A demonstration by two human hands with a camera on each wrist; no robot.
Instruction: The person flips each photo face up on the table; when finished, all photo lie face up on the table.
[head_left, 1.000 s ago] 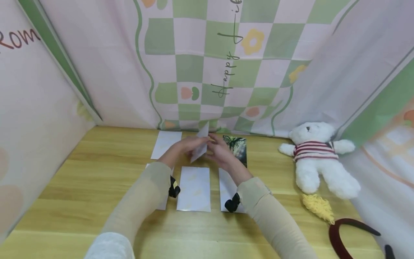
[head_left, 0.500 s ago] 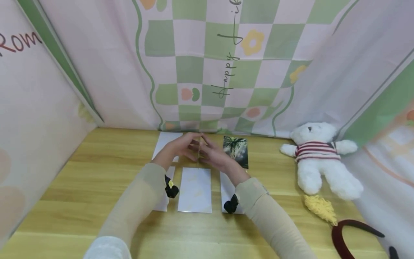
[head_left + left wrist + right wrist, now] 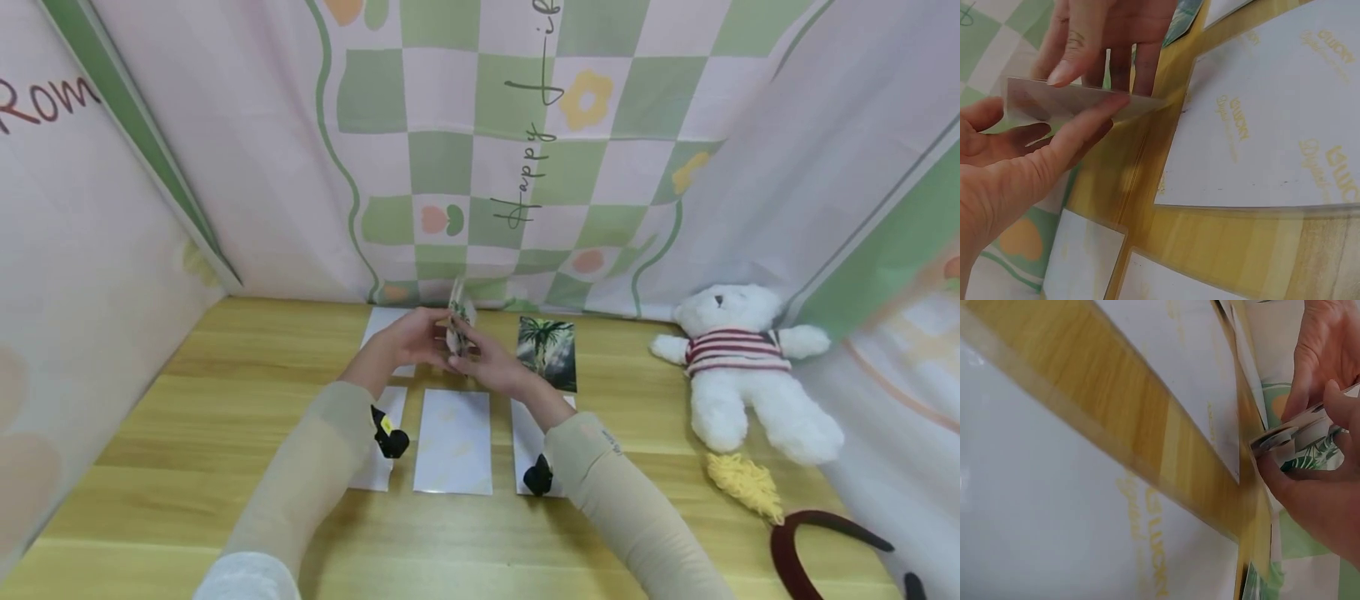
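Both hands meet over the table's back middle, holding a photo print [image 3: 460,307] on edge. My left hand [image 3: 408,340] grips it from the left, one finger lying along its pale back in the left wrist view. My right hand [image 3: 493,363] pinches it from the right, thumb on its edge [image 3: 1310,430]. The picture side, with green leaves, faces right. Below the hands a white-backed print [image 3: 452,442] lies face down in the front row. A face-up print of a dark green palm tree [image 3: 547,350] lies just right of the right hand.
More face-down prints lie at the back left [image 3: 380,323], front left [image 3: 381,454] and front right [image 3: 527,425], partly under the arms. A white teddy bear [image 3: 733,367], yellow yarn bundle [image 3: 744,485] and dark red headband [image 3: 783,550] lie at the right. A checked curtain [image 3: 510,167] hangs behind.
The held print has turned between the hands: its white back showed, then it stood edge-on, and now its picture side shows. The hands have shifted slightly left.
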